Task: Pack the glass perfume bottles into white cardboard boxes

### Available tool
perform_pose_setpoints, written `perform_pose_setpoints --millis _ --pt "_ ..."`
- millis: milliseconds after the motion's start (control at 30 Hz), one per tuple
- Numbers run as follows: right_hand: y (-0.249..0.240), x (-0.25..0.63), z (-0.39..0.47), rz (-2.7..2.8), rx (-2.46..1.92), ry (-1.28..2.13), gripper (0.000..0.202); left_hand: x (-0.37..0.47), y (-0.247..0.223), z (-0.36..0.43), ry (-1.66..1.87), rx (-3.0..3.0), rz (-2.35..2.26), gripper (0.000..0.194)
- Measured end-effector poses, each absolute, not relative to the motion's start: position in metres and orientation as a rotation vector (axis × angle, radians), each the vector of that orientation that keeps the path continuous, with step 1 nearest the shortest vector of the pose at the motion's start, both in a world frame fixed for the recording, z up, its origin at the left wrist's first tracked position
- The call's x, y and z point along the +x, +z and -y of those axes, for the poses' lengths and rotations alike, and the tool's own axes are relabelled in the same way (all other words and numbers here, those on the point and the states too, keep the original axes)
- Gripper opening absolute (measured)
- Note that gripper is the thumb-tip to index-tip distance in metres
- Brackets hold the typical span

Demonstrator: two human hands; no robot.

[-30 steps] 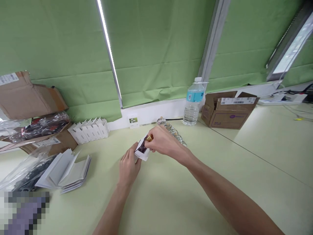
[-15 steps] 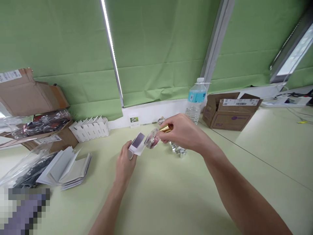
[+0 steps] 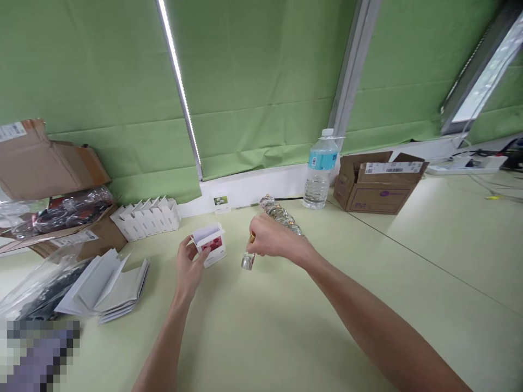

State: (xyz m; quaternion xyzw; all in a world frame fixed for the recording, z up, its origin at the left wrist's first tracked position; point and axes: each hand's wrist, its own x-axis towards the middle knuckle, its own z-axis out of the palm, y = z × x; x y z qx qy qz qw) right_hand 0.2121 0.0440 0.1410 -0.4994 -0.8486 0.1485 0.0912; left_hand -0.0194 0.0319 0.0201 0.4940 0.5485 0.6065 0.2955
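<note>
My left hand (image 3: 188,269) is closed around a small white box (image 3: 216,257) with a red picture on its front. The box stands upright on the table, its top open. To its right, my right hand (image 3: 273,237) grips a small clear glass bottle (image 3: 247,261) by its gold cap, glass end down. Whether the bottle touches the table I cannot tell. Behind this hand a row of similar glass bottles (image 3: 286,218) is partly hidden.
Several white boxes (image 3: 146,219) stand in a row at the back left, near folded white cartons (image 3: 118,288) and cardboard boxes (image 3: 75,169). A water bottle (image 3: 318,174) and an open cardboard box (image 3: 378,188) stand at the back right. A small card (image 3: 221,202) leans by the wall.
The white box has gone from tilted in my left hand to upright on the table. My right hand has brought the glass bottle lower and slightly left, turning its glass end down.
</note>
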Motion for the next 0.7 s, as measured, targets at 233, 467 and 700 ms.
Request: perform_pose_setpoints --millis 233,467,700 --pt "0.124 0.195 -0.039 2.691 -1.52 0.261 0.01 -0.017 0.017 -0.033 1.717 1.437 -1.429 0.053" --pt "0.113 0.188 -0.038 2.77 -1.508 0.254 0.006 0.007 0.051 -0.005 2.242 1.844 -1.796 0.034" --pt "0.117 0.184 -0.033 2.771 -1.482 -0.005 0.01 0.017 0.048 0.007 1.53 2.748 -1.47 0.031"
